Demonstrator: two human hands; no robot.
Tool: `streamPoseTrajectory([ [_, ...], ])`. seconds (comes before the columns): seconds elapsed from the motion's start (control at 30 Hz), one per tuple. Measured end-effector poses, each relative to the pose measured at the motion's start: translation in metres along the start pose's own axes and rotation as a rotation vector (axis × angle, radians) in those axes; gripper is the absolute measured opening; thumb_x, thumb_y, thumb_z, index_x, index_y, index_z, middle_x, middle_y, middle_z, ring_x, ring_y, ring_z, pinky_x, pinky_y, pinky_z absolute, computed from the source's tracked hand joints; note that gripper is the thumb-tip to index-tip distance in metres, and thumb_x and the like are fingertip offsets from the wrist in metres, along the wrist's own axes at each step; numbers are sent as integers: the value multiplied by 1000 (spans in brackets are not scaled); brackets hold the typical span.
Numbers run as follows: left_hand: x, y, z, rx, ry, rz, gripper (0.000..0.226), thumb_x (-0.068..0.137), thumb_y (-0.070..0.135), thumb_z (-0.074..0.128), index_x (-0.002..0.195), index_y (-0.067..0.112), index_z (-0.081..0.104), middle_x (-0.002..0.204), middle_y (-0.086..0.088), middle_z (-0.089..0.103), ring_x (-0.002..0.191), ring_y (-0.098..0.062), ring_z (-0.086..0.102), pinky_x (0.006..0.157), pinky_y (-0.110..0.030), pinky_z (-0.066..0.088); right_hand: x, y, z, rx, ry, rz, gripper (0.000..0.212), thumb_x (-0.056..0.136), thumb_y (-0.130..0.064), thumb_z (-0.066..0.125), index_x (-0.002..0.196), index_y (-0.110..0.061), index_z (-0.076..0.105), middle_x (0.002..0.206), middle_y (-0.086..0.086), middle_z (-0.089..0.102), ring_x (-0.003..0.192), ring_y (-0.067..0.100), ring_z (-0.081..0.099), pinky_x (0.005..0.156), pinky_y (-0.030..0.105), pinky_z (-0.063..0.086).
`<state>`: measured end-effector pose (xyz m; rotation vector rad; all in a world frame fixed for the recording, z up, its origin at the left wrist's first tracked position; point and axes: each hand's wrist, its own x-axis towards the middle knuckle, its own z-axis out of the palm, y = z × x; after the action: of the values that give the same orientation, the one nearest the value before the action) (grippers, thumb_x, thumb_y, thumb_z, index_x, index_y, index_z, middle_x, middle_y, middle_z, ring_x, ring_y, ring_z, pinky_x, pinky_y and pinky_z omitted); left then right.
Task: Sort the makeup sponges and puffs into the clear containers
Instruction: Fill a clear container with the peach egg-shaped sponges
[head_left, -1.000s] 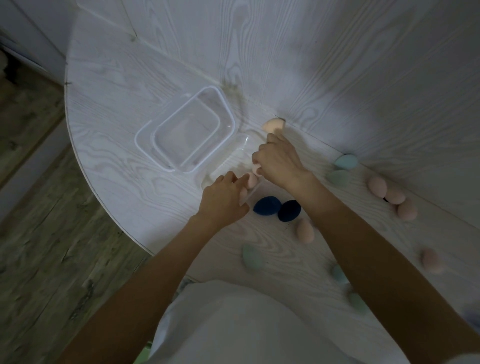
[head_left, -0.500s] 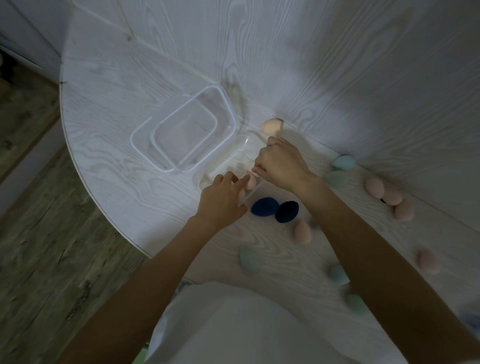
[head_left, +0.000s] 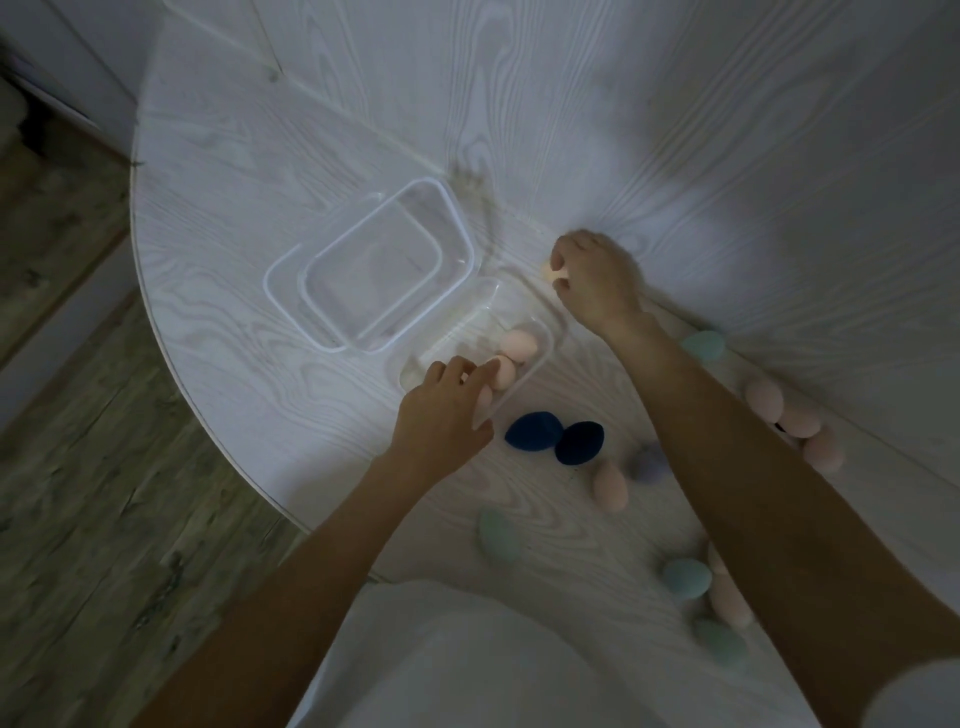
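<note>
Bare table (head_left: 249, 218) left of nested containers (head_left: 374, 265) passable; scattered sponges (head_left: 610, 486) clutter right side

A home, by the look of it: a round white wood-grain table (head_left: 249, 218) stands against matching white wall panelling (head_left: 727, 130) over a worn plank floor (head_left: 78, 519).
</note>
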<state>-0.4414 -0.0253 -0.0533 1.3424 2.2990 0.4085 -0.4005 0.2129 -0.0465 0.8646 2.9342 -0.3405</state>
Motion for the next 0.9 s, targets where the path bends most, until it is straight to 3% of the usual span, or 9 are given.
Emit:
streamPoseTrajectory([
  [0.17, 1, 1, -1, -49, 5, -19, 63, 78, 34, 67, 135, 25, 41, 119, 2, 50, 99, -15, 45, 67, -24, 42, -14, 2, -13, 43, -6, 146, 45, 80, -18, 61, 124, -12, 50, 120, 13, 50, 101, 28, 52, 73, 27, 33],
  [0.27, 2, 0, -1, -61, 14, -22, 60, 77, 33, 67, 131, 24, 44, 117, 3, 51, 97, -14, 46, 66, -25, 42, -36, -10, -27, 325, 143, 92, 32, 79, -20, 65, 109, -12, 58, 108, 8, 54, 88, 19, 56, 68, 25, 40],
  [0.33, 2, 0, 0, -60, 14, -18, 60, 77, 33, 67, 133, 25, 44, 117, 3, 51, 98, -15, 46, 66, -25, 43, -49, -26, -34, 480, 155, -4, 30, 78, -22, 68, 105, -17, 57, 99, 2, 56, 84, 11, 55, 68, 22, 43],
  [0.43, 3, 0, -1, -37, -4, -12, 64, 80, 36, 65, 138, 27, 40, 122, 2, 49, 103, -16, 45, 70, -26, 46, -54, -48, -27, 302, 102, -164, 31, 75, -29, 73, 101, -18, 60, 89, 0, 62, 83, 14, 53, 71, 27, 37],
  [0.57, 2, 1, -2, -14, -25, -18, 64, 83, 38, 62, 140, 29, 36, 125, 1, 48, 106, -17, 45, 72, -31, 50, -40, -58, -1, -21, 77, -324, 31, 63, -20, 81, 89, -12, 67, 77, 5, 65, 78, 27, 55, 67, 30, 36],
  [0.63, 1, 2, -2, 9, -20, -11, 61, 84, 37, 61, 140, 27, 38, 124, -1, 49, 105, -18, 46, 68, -31, 50, -32, -61, 2, -205, 18, -389, 28, 56, -14, 83, 81, -15, 70, 71, 0, 64, 74, 23, 55, 66, 28, 36],
  [0.7, 1, 3, -1, 21, -12, -6, 58, 84, 35, 61, 137, 25, 42, 121, -2, 50, 102, -19, 48, 63, -29, 47, -32, -62, 1, -358, -64, -408, 20, 64, -11, 77, 81, -19, 71, 73, -5, 64, 80, 18, 52, 69, 23, 28],
  [0.8, -1, 3, -1, 25, -13, 3, 55, 83, 35, 62, 135, 25, 46, 118, -2, 52, 100, -19, 50, 60, -28, 44, -35, -56, -1, -404, -193, -398, 20, 82, -6, 57, 94, -17, 69, 84, -1, 64, 94, 21, 46, 74, 25, 21],
  [0.9, 0, 3, -2, 39, -19, 17, 55, 82, 35, 62, 134, 26, 46, 119, -2, 52, 99, -19, 51, 60, -28, 44, -39, -53, -3, -372, -174, -372, 17, 73, -10, 70, 84, -22, 73, 70, -3, 63, 84, 22, 51, 69, 26, 26],
])
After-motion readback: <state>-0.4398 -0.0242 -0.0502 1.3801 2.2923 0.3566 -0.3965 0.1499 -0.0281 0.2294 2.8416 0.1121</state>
